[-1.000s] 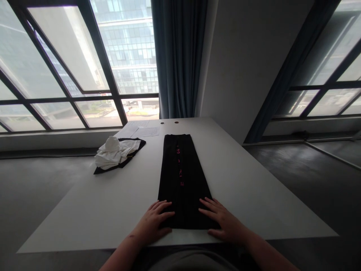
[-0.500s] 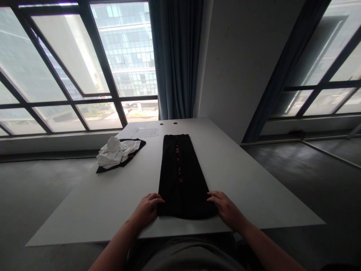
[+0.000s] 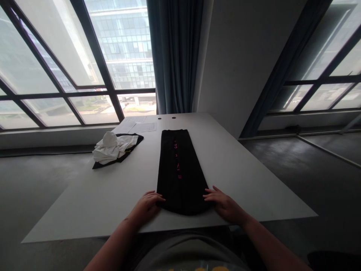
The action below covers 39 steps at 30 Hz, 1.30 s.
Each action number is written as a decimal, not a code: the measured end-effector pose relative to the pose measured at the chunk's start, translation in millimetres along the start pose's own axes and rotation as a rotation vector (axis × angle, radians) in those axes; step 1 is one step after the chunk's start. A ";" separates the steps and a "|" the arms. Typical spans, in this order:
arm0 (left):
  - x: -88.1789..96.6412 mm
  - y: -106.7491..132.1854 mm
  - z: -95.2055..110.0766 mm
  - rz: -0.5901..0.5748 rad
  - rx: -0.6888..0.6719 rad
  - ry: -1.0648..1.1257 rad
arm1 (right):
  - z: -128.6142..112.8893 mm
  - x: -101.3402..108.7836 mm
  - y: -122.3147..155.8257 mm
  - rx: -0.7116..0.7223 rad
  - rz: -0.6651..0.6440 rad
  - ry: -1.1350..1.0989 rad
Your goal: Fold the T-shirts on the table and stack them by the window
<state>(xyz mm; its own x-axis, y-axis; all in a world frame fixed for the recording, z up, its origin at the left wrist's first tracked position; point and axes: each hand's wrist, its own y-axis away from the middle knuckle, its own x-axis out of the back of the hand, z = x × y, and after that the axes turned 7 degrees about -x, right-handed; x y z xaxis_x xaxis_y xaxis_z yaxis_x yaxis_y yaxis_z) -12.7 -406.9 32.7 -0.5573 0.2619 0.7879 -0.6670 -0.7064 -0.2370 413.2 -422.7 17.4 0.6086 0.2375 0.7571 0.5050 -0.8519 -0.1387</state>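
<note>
A long, narrow black folded garment (image 3: pixel 180 192) with pink lettering down its middle lies lengthwise on the white table (image 3: pixel 237 180). My left hand (image 3: pixel 149 205) is at its near left corner, fingers over the cloth edge and thumb hidden. At the near right corner, my right hand (image 3: pixel 224 203) has its fingers curled over the edge, somewhat spread. Both hands hold the garment's sides close to its near end, which bows toward me in a rounded curve.
To the left, a crumpled white cloth (image 3: pixel 113 146) lies on a black one (image 3: pixel 138 140). Paper sheets (image 3: pixel 145 127) rest at the table's far left, near two small round holes. Beyond the table are a blue curtain (image 3: pixel 177 60), a pillar (image 3: pixel 239 56) and windows.
The garment's near corners have drawn in, and its near edge is now more rounded. Both hands have shifted slightly with the edges, their fingers a little further over the cloth. My view has tilted slightly down.
</note>
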 end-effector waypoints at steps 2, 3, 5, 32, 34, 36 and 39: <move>1.0 2.2 4.2 -0.010 0.009 0.019 | -5.4 -0.5 5.7 -0.003 0.028 -0.039; 1.6 3.6 7.8 -0.012 0.030 0.023 | -10.1 0.2 8.5 -0.021 0.044 -0.051; 3.8 5.7 17.0 -0.009 0.093 0.046 | -22.0 3.7 11.9 -0.076 0.067 -0.065; 4.5 -104.1 -63.9 0.165 0.672 -0.438 | 74.8 -9.1 -124.7 -0.363 0.551 0.313; 4.3 -104.4 -65.0 0.182 0.659 -0.441 | 75.9 -9.9 -124.0 -0.366 0.599 0.275; 3.9 -104.3 -66.2 0.215 0.631 -0.433 | 76.7 -10.5 -123.1 -0.372 0.632 0.262; 3.7 -102.7 -68.8 0.248 0.574 -0.407 | 78.0 -10.6 -122.2 -0.361 0.609 0.283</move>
<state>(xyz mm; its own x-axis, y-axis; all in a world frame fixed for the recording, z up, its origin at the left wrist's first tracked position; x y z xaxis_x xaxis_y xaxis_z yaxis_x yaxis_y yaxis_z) 19.7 -288.2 20.9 -0.3566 -0.1353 0.9244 -0.1202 -0.9746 -0.1891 392.8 -284.6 -23.5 0.5110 -0.4103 0.7554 -0.1304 -0.9056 -0.4037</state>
